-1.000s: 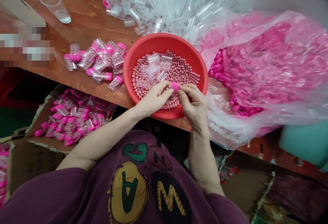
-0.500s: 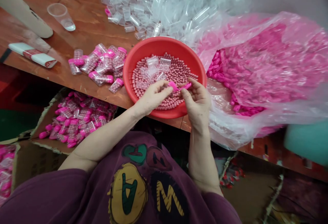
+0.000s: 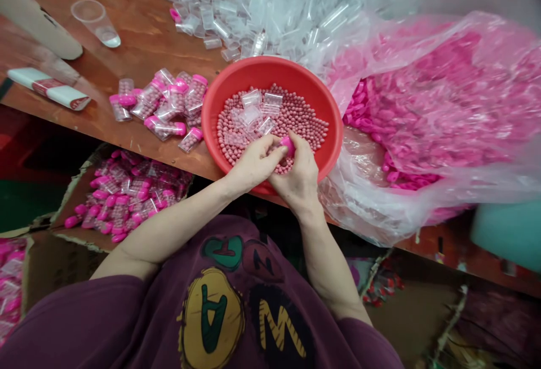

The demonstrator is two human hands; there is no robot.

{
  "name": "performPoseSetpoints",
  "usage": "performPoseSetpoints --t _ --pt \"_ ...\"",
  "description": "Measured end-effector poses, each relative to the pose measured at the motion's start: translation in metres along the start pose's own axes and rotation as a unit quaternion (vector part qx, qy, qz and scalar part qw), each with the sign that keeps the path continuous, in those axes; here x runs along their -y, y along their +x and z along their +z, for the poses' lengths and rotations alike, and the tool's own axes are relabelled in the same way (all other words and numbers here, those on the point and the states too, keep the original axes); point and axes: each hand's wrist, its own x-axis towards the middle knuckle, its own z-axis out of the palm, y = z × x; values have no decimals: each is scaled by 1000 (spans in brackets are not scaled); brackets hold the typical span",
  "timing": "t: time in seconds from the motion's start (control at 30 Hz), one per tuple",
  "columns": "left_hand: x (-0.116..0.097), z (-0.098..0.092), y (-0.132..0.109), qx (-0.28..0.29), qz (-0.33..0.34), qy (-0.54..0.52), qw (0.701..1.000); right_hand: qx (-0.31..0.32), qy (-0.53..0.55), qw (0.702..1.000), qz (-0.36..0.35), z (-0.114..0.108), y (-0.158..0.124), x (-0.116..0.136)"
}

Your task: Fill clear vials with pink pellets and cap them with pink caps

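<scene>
A red plastic bowl (image 3: 220, 93) of small pink beads sits at the table's near edge, with a few empty clear vials lying on the beads. My left hand (image 3: 252, 161) and my right hand (image 3: 298, 174) meet over the bowl's near rim. Together they pinch a small clear vial with a pink cap (image 3: 288, 145); the left fingers wrap the vial's body, which is mostly hidden, and the right fingers press the cap end.
Filled, capped vials (image 3: 169, 104) lie left of the bowl. A heap of empty clear vials (image 3: 262, 3) fills the far table. A plastic bag of pink caps (image 3: 422, 110) lies right. A clear cup (image 3: 95, 19) stands far left. A carton of finished vials (image 3: 127, 197) sits below.
My right hand has swung left and closed over the pink cap against the vial in my left hand. Half a second ago its fingers held a loose cap apart from the vial.
</scene>
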Motion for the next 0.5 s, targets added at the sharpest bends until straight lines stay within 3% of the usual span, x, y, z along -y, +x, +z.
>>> performPoseSetpoints --t 0.17,0.3,0.4,0.5 --pt "-1 2 -2 7 5 -16 1000 -2 -45 997 -59 -7 6 2" --pt "-10 -13 -5 21 26 16 999 70 49 995 -60 -14 24 5" --pt "-26 -57 8 -29 122 99 987 135 157 978 -23 -16 47 -5" --pt "-35 -124 35 -165 246 208 932 167 151 974 23 -10 69 -18"
